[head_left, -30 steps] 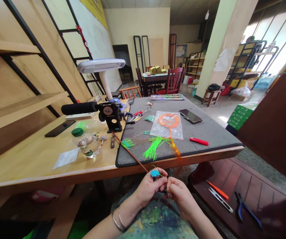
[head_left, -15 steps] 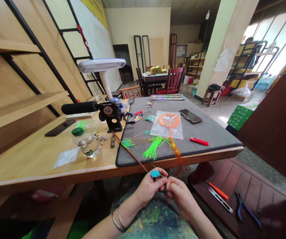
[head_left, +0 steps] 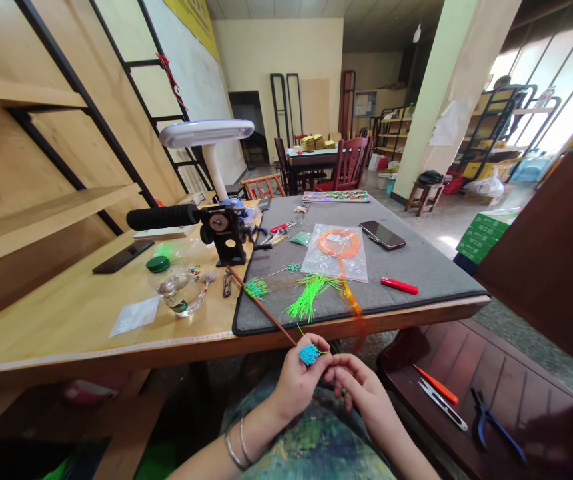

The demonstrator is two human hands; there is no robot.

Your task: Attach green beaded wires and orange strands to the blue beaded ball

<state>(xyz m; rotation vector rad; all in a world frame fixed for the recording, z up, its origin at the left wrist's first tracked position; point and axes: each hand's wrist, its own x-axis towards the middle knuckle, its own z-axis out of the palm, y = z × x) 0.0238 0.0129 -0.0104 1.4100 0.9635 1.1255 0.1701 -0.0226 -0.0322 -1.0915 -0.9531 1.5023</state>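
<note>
My left hand is closed around a small cluster of turquoise beads, which shows between thumb and forefinger. Thin green thread ends stick out beside the beads. A slim brown rod slants from the clamp device down to the left hand; whether the fingers touch its end is hidden. My right hand meets the left fingertips, its own fingers curled in. A tiny green spot shows by them, too small to name. On the grey mat lie bright green threads and another beaded bunch.
Beyond the threads are a plastic bag with an orange coil, a phone and a red knife-like tool. A black clamp device and glass jar stand left. Blue pliers and snips lie on the right-hand stool.
The bead cluster has turned to show more of its face. My right fingers have loosened and shifted slightly right and down from the left fingertips.
</note>
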